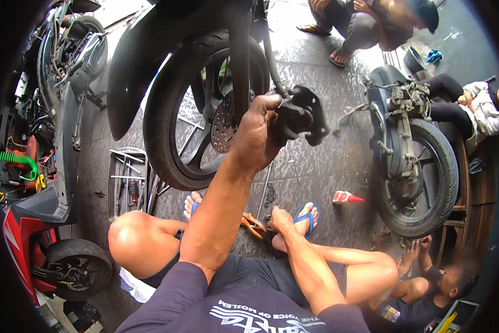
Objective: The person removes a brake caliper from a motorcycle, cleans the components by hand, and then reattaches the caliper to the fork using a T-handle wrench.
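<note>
My left hand (257,133) is raised and closed around a black brake caliper (305,119) attached to a hose (271,61), in front of a motorcycle's front wheel (166,127) and perforated brake disc (223,127). My right hand (278,219) is low, between my legs by my blue-sandalled foot, fingers curled; what they hold is unclear. Orange-handled pliers (253,226) lie just left of it, partly behind my left forearm. A small chain-like part (270,194) and a long thin rod (266,183) are on the tiled floor.
A tray of tools (115,180) sits left, beside dismantled scooters (72,111). A red-capped white bottle (343,198) stands or lies right, near another motorcycle front end (413,172). Three other people (366,22) crouch or sit around: top, right (477,111) and lower right (435,291).
</note>
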A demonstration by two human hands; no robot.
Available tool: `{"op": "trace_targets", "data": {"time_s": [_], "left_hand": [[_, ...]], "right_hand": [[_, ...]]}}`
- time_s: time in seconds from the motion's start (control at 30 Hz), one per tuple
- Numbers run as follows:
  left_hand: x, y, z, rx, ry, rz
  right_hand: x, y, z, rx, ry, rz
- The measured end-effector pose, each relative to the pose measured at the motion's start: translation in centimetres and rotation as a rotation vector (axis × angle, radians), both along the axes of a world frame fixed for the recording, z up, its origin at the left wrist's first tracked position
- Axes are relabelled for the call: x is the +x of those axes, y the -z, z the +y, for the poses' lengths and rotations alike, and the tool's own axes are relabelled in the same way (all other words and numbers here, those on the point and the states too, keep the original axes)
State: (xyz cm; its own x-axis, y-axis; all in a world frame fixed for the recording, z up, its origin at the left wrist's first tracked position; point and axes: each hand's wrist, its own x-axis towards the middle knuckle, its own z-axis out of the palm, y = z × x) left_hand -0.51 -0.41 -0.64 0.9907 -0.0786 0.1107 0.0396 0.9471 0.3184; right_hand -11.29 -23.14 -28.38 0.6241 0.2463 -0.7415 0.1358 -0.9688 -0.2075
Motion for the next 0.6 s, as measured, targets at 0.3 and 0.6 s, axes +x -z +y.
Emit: {"op": "trace_targets", "data": {"time_s": [0.3, 0.6], "left_hand": [[-1.5, -2.6, 0.6, 0.238, -0.193, 0.113], [-2.3, -4.3, 0.5, 0.310, -0.191, 0.067]], "right_hand": [[9.5, -15.2, -1.3, 0.932, 0.696, -0.156], [10.0, -29.9, -0.3, 1.582, 0.920, -0.071]]}}
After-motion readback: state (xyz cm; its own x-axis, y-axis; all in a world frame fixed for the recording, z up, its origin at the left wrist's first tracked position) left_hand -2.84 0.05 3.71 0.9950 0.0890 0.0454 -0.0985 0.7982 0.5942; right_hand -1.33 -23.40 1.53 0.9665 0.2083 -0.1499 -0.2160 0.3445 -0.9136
